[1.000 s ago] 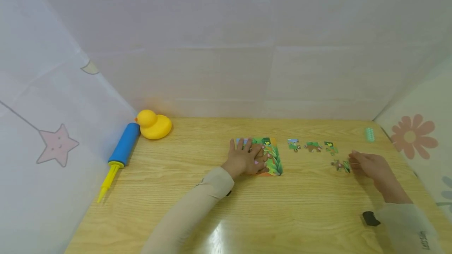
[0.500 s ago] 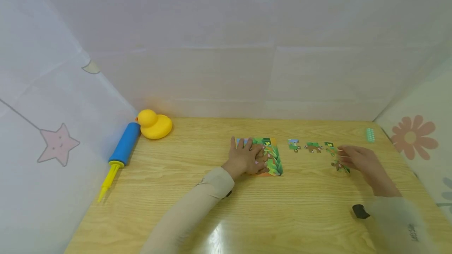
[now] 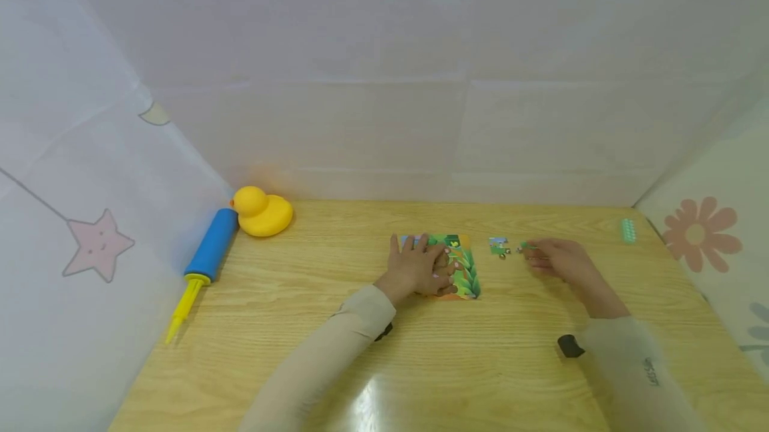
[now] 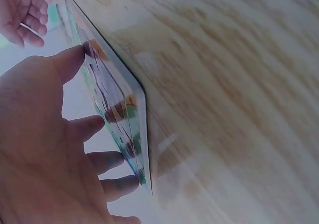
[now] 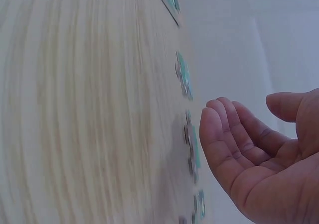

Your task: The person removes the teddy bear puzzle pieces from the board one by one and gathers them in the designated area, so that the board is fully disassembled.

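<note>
My left hand (image 3: pixel 411 272) rests with spread fingers on a picture jigsaw puzzle (image 3: pixel 467 272), hiding much of it. In the left wrist view, the fingertips of the left hand (image 4: pixel 45 129) touch the flat puzzle (image 4: pixel 112 99). My right hand (image 3: pixel 561 262) hovers over the loose puzzle pieces, largely covering one puzzle piece (image 3: pixel 521 248). Another puzzle piece (image 3: pixel 499 247), with blue at the top, lies to its left. From the right wrist, my right hand (image 5: pixel 254 154) looks loosely curled and holds nothing; puzzle pieces (image 5: pixel 194 147) lie on the table beside it.
A yellow toy duck (image 3: pixel 262 212) and a blue and yellow hand pump (image 3: pixel 210 245) lie at the left of the wooden table (image 3: pixel 474 365). A small green object (image 3: pixel 627 230) sits at the back right. Pale cloth walls (image 3: pixel 384 131) enclose the table.
My right hand has moved left, from beside the rightmost loose piece to above the middle pieces, and now covers several of them. The left hand stays on the puzzle.
</note>
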